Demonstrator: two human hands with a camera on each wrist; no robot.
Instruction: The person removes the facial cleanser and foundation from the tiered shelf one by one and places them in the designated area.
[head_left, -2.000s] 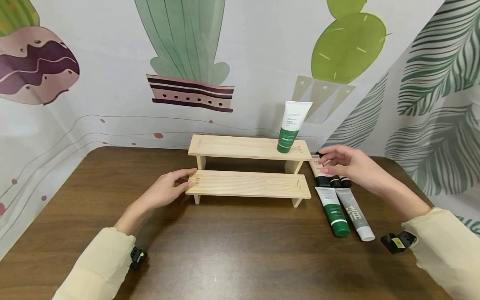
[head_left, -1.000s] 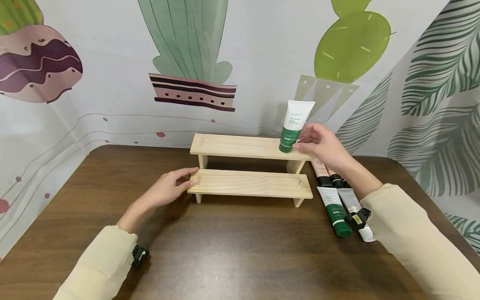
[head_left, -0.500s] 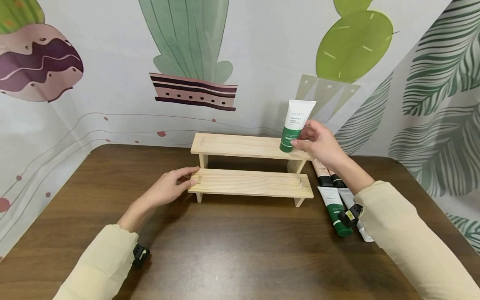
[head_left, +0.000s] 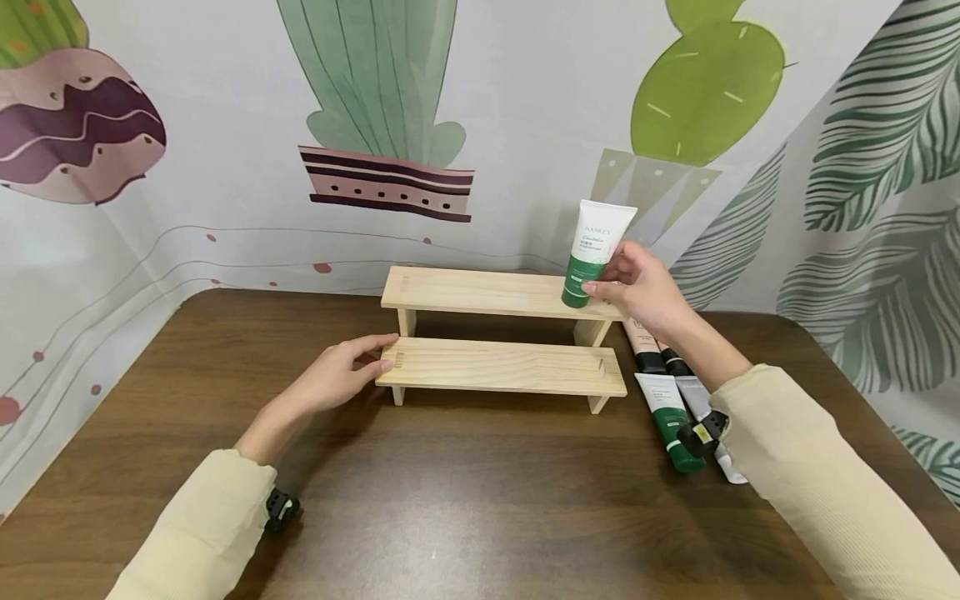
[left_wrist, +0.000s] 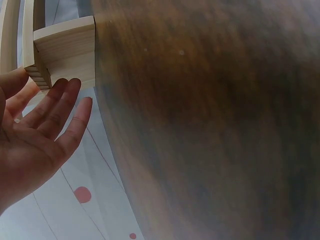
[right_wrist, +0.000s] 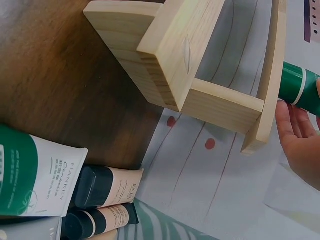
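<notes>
My right hand (head_left: 643,287) pinches a white-and-green squeeze tube (head_left: 596,242) low on its body, thumb in front. The tube is upright, tilted slightly right, cap down at the right end of the upper board of a two-tier wooden shelf (head_left: 495,367). In the right wrist view the tube's green cap (right_wrist: 292,82) is at the board, with fingertips beside it. My left hand (head_left: 337,375) holds the left end of the lower board between thumb and index finger. In the left wrist view the other fingers of the left hand (left_wrist: 37,135) are extended near the shelf leg (left_wrist: 70,52).
Right of the shelf, a second white-and-green tube (head_left: 670,421) lies on the brown table (head_left: 465,500), beside a grey tube (head_left: 693,392) partly behind my right wrist. Beige tubes with black caps (head_left: 643,346) lie farther back. A printed cloth (head_left: 525,125) hangs behind.
My right hand has come from above the lying tubes to the standing tube and grips it. The tube's top has tipped slightly to the right. My left hand stays at the shelf end.
</notes>
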